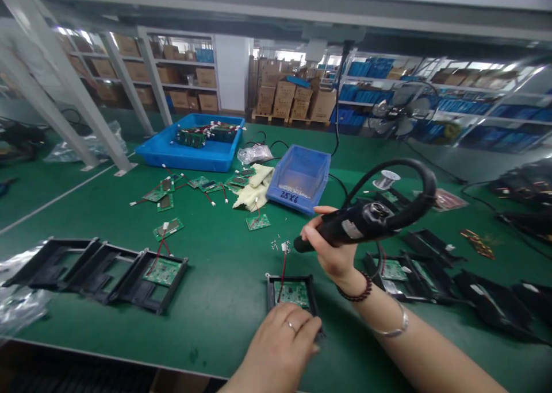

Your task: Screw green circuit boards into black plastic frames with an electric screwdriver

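Note:
My right hand (pixel 330 249) is wrapped round a black electric screwdriver (pixel 357 223) with a thick cable. Its tip points left, over small loose screws (pixel 278 245) on the green mat. My left hand (pixel 284 338) is closed on the near edge of a black plastic housing (pixel 271 292), its fingers hiding that side. Inside the housing lies a green circuit board (pixel 293 294). From the board a red and black wire lead runs out to a white connector (pixel 284 247). Beyond the screws, another circuit board (pixel 259 222) rests on the mat.
A blue bin (pixel 297 177) marked 25X6 holds small screws, beside a yellowish cloth (pixel 254 189). Behind is a blue tray (pixel 190 162) of boards. Joined black housings (pixel 112 272) lie left; more housings (pixel 431 246) lie right, near a solder spool (pixel 387 178).

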Motion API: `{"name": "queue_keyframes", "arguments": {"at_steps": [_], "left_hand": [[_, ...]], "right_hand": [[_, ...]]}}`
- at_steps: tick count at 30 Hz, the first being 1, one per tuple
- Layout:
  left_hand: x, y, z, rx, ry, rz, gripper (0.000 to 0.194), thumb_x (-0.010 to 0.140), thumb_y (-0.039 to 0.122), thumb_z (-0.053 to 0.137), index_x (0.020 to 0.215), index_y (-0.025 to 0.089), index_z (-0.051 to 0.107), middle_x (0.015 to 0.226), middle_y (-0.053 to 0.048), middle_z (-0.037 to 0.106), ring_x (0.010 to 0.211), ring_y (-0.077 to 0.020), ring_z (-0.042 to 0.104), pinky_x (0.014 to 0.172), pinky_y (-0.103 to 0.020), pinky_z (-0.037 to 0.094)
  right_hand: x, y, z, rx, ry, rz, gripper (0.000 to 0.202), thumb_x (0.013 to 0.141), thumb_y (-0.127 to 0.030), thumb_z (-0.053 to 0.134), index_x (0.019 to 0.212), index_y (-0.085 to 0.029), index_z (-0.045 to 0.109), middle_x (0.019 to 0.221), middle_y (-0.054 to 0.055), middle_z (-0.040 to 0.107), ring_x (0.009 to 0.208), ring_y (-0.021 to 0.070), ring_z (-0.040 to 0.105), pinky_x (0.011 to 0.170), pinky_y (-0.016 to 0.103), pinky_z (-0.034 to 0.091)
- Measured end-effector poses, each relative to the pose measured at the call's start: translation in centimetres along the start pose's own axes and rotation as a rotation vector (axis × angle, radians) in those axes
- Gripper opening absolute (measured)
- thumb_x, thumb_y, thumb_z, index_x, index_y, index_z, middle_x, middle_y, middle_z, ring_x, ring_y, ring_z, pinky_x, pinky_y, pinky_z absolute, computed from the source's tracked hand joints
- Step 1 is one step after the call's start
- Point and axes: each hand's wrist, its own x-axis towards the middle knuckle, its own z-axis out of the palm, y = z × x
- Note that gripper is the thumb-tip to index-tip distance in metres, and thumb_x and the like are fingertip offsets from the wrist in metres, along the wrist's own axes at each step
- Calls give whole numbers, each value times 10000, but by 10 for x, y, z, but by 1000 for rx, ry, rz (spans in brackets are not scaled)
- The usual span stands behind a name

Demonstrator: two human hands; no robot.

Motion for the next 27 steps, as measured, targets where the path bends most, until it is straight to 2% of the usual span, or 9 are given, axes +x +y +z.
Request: {"name": "queue_keyframes", "arguments": {"at_steps": [3, 7, 10, 15, 19, 27], "left_hand": [[1, -9, -15, -9, 125, -70, 240, 998, 120, 417, 1128, 125, 619, 989, -101, 707, 933, -218, 653, 851, -343, 574], [0, -26, -24, 42, 289, -222, 208, 979, 90, 468, 1061, 156, 647, 943, -82, 706, 904, -207, 641, 816, -333, 569], [5, -30, -25, 62, 313, -294, 141, 978, 154, 527, 1023, 166, 659, 871, -65, 704, 826, -210, 635, 735, -332, 571], [20, -19, -20, 51, 307, -289, 150, 966, 258, 587, 1035, 155, 671, 881, -73, 715, 830, -233, 635, 723, -367, 566], [24, -11, -18, -20, 308, -279, 63, 935, 203, 635, 917, 177, 690, 806, -37, 708, 791, -214, 638, 724, -349, 543], [25, -9, -23, -9, 270, -253, 166, 914, 188, 662, 748, 181, 659, 698, -4, 681, 708, -190, 635, 694, -342, 515]], "right_hand": [[-1, -12, -3, 47, -18, 6, 302, 798, -153, 684, 1076, -235, 596, 661, -64, 625, 534, 142, 588, 545, 302, 508], [-1, -46, -10, 115, -27, -11, 319, 820, -141, 669, 1099, -279, 601, 637, -79, 607, 532, 138, 573, 569, 309, 517], [-4, -80, -16, 224, -15, -20, 290, 827, -199, 718, 1090, -283, 627, 616, -71, 585, 514, 133, 522, 562, 316, 504], [-19, -120, -28, 345, -39, 98, 294, 853, -255, 729, 1126, -281, 625, 644, -52, 551, 540, 124, 490, 563, 315, 471], [-30, -130, -34, 345, -32, 168, 306, 863, -292, 723, 1144, -320, 607, 650, -54, 533, 537, 127, 470, 576, 325, 463], [-31, -129, -32, 341, -73, 162, 281, 886, -280, 677, 1158, -295, 607, 639, -50, 526, 535, 121, 472, 565, 307, 451]]}}
